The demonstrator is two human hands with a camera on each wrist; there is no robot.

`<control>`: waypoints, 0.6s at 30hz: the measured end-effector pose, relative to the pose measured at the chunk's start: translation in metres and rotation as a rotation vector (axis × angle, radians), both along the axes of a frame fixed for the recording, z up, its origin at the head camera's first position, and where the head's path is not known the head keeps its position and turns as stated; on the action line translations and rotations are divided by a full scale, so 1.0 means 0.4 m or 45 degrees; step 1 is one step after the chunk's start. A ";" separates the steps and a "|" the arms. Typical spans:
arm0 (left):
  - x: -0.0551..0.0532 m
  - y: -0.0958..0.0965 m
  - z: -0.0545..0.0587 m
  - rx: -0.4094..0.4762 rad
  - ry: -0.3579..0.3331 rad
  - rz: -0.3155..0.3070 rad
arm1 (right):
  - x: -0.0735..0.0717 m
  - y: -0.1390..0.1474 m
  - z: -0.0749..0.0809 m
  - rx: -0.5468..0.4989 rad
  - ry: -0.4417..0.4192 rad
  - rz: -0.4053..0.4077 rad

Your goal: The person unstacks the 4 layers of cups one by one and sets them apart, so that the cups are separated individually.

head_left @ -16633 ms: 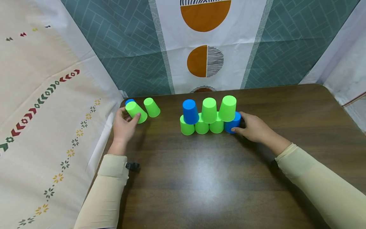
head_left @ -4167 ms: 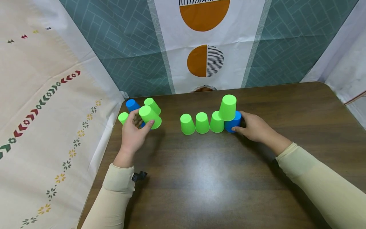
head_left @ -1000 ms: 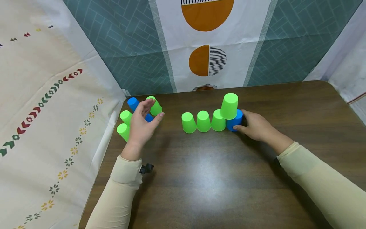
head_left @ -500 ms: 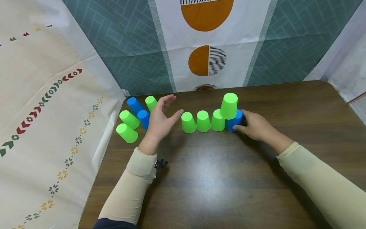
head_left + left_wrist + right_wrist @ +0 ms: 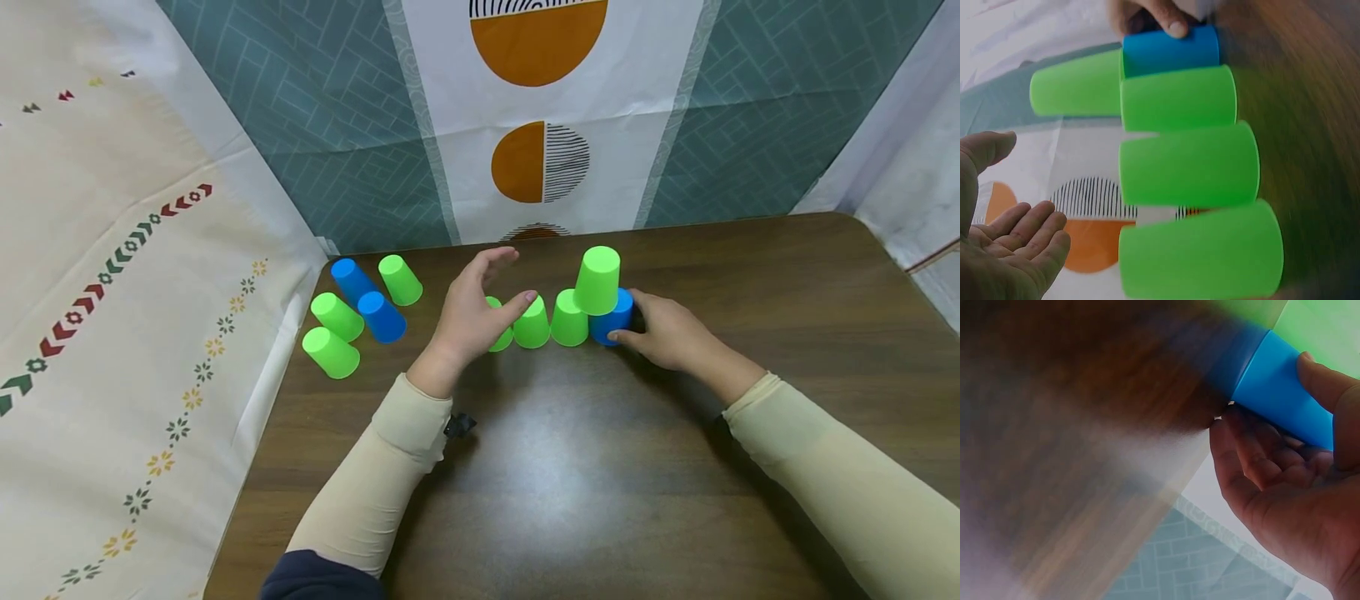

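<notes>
My right hand (image 5: 667, 332) grips a blue cup (image 5: 612, 320) standing upside down at the right end of a row. Beside it in the row are three green cups, among them the leftmost cup (image 5: 501, 336), the middle cup (image 5: 532, 323) and the right one (image 5: 568, 319). One green cup (image 5: 597, 281) rests on top, over the blue cup and its green neighbour. My left hand (image 5: 476, 312) hovers at the row's left end, fingers spread and holding nothing, and partly covers the leftmost cup. In the left wrist view its palm (image 5: 1010, 262) is beside the row, apart from it.
At the table's (image 5: 555, 500) far left stand several more upturned cups: two blue, such as the nearer blue cup (image 5: 382, 317), and three green, such as the front green cup (image 5: 331, 352). A patterned cloth (image 5: 540, 158) hangs behind the table; another cloth (image 5: 150, 333) hangs at the left.
Earlier, two cups at the upper row's left were taken off, and more cups now stand at far left. My left hand released a green cup there and moved right; my right hand stayed.
</notes>
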State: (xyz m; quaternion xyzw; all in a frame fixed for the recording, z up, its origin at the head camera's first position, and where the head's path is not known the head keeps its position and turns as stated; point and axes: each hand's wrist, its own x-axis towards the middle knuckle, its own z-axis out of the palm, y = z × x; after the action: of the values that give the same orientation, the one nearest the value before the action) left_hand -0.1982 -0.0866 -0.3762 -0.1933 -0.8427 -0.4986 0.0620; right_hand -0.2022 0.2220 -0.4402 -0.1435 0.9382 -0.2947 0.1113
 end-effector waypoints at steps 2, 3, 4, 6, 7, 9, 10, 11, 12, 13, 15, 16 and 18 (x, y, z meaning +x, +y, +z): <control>-0.003 0.020 -0.002 -0.010 0.001 -0.023 | 0.000 0.001 0.000 0.001 0.002 -0.001; -0.005 0.030 -0.002 -0.013 0.000 -0.032 | 0.000 0.001 0.000 0.002 0.002 -0.002; -0.006 0.040 -0.003 -0.012 -0.004 -0.042 | 0.000 0.001 0.000 0.002 0.002 -0.003; -0.008 0.058 -0.005 -0.013 -0.018 -0.053 | 0.000 0.000 0.001 0.000 -0.001 -0.006; -0.009 0.067 -0.005 -0.020 -0.027 -0.054 | 0.000 -0.001 0.002 -0.002 -0.006 -0.008; -0.011 0.084 -0.006 -0.039 -0.049 -0.057 | -0.001 -0.002 0.003 -0.002 -0.016 -0.012; -0.012 0.092 -0.007 -0.052 -0.056 -0.060 | -0.001 -0.002 0.003 -0.002 -0.020 -0.013; -0.013 0.100 -0.008 -0.065 -0.061 -0.064 | -0.002 -0.002 0.004 -0.001 -0.022 -0.013; -0.015 0.108 -0.008 -0.075 -0.065 -0.070 | -0.003 -0.002 0.004 0.001 -0.025 -0.013; -0.017 0.115 -0.009 -0.082 -0.067 -0.080 | -0.004 -0.001 0.004 0.002 -0.027 -0.012; -0.021 0.129 -0.008 -0.096 -0.080 -0.098 | -0.006 0.000 0.005 0.005 -0.027 -0.009; -0.022 0.135 -0.008 -0.103 -0.084 -0.105 | -0.007 0.001 0.006 0.006 -0.028 -0.008; -0.025 0.149 -0.005 -0.124 -0.096 -0.108 | -0.011 0.003 0.007 0.008 -0.029 -0.004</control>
State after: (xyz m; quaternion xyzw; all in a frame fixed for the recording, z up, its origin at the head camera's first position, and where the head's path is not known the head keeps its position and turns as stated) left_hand -0.2081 -0.0271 -0.3782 -0.2125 -0.8589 -0.4660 -0.0004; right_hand -0.2064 0.2232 -0.4375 -0.1383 0.9380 -0.2934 0.1218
